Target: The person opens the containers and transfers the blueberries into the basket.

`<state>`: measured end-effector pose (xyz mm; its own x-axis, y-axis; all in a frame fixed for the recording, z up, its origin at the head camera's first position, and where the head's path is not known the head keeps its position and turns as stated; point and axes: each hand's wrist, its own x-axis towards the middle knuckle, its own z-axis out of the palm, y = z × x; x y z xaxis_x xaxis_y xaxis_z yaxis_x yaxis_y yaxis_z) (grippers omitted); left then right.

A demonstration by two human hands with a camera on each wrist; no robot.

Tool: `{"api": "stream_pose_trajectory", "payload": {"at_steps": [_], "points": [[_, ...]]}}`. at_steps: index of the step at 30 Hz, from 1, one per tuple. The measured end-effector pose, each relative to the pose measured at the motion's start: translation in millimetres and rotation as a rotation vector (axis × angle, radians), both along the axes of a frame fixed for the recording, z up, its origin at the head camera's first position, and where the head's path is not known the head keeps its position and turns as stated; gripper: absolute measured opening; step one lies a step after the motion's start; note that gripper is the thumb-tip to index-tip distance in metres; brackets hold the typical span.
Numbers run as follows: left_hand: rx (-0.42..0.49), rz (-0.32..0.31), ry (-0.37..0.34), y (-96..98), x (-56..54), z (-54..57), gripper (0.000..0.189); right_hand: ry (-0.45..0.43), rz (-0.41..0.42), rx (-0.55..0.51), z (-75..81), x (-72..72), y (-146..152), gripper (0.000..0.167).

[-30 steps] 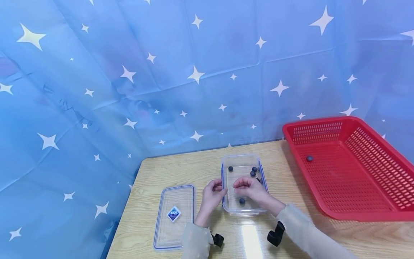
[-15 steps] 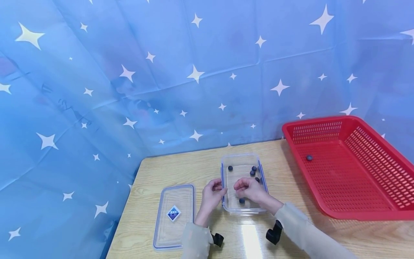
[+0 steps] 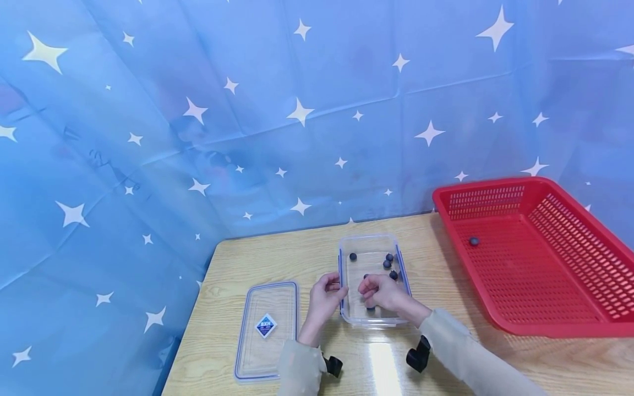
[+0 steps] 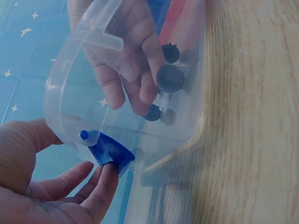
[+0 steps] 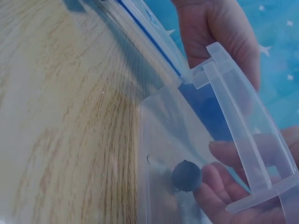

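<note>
A rectangular clear-plastic box (image 3: 367,263) is gripped by the left hand (image 3: 324,299). Near round dark-blue berries (image 3: 387,264), the right hand's (image 3: 385,292) hold cannot be told.

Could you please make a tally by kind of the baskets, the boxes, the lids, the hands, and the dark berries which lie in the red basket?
Red basket: 1
Clear box: 1
Lid: 1
Hands: 2 (left hand, right hand)
Dark berry in the basket: 1
Total: 6

My remote head feed: lid (image 3: 262,355) on table (image 3: 297,253), low and left of centre, container (image 3: 358,320) right of it, berries (image 3: 387,264) inside, basket (image 3: 525,291) far right, one berry (image 3: 474,241) within, backdrop (image 3: 317,137) behind.
</note>
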<state>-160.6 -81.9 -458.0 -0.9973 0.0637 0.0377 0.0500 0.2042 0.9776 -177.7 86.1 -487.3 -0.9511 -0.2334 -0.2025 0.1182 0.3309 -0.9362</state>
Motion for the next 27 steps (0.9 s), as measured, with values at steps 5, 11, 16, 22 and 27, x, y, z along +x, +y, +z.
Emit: {"api": "stream_pose_trajectory", "payload": {"at_steps": [5,11,16,22,27], "points": [[0.0,0.003,-0.004,0.3,0.5,0.2,0.035,-0.004,0.029,0.059,0.5,0.8,-1.3,0.036],[0.011,0.008,-0.001,0.6,0.2,-0.1,0.034,-0.004,0.052,0.116,-0.5,0.7,-3.3,0.04],[0.014,0.006,0.004,0.5,-0.2,-0.7,0.034,0.008,0.051,0.154,-1.9,0.7,-4.7,0.038],[0.017,0.01,-0.003,0.8,0.2,-0.7,0.034,0.034,0.066,0.176,-2.4,0.7,-5.7,0.035],[0.001,0.014,-0.006,1.2,2.1,1.5,0.034,0.066,0.089,0.177,-2.1,0.9,-4.1,0.032]]}}
